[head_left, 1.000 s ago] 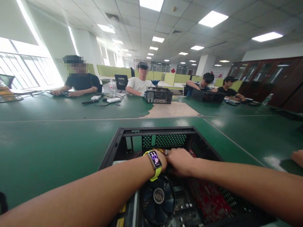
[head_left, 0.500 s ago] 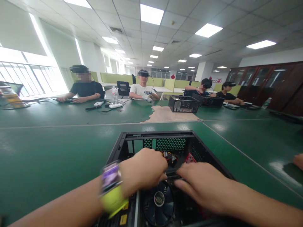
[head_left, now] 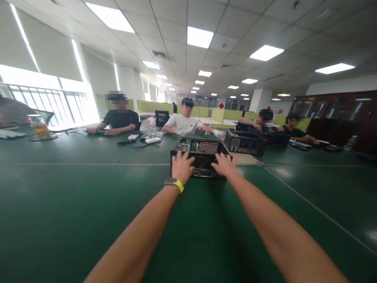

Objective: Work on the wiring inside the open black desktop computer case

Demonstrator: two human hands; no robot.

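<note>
Head view: green tabletop (head_left: 73,220), glossy, crossed by a pale seam (head_left: 88,164); pale bare patch (head_left: 244,158) right of centre. Office around: tiled ceiling (head_left: 165,23) with bright light panels (head_left: 200,37), windows (head_left: 47,92) under blinds (head_left: 53,51) at left, yellow-green partitions (head_left: 153,107) at back, dark reddish cabinets (head_left: 350,114) far right.

Across the table: person in white shirt (head_left: 187,124), gloved, directly behind the computer case (head_left: 203,160). Person in dark shirt (head_left: 119,120) to the left; person with bent arm (head_left: 246,121) and person in dark top (head_left: 297,134) to the right. Second black case (head_left: 249,143) just beside, at right; contact unclear. Clear bottle (head_left: 152,127), white block (head_left: 153,140) and amber-filled jar (head_left: 42,125) off left.

Computer case: mid-table, open-topped, black; mesh far wall, metallic unit (head_left: 184,147) in left corner, interior mostly hidden. Left hand (head_left: 183,168), lime watch band (head_left: 179,186) at wrist, and right hand (head_left: 225,166): well apart, fingers spread at either end of near face, hiding parts of it. Cannot tell how firm the contact.
</note>
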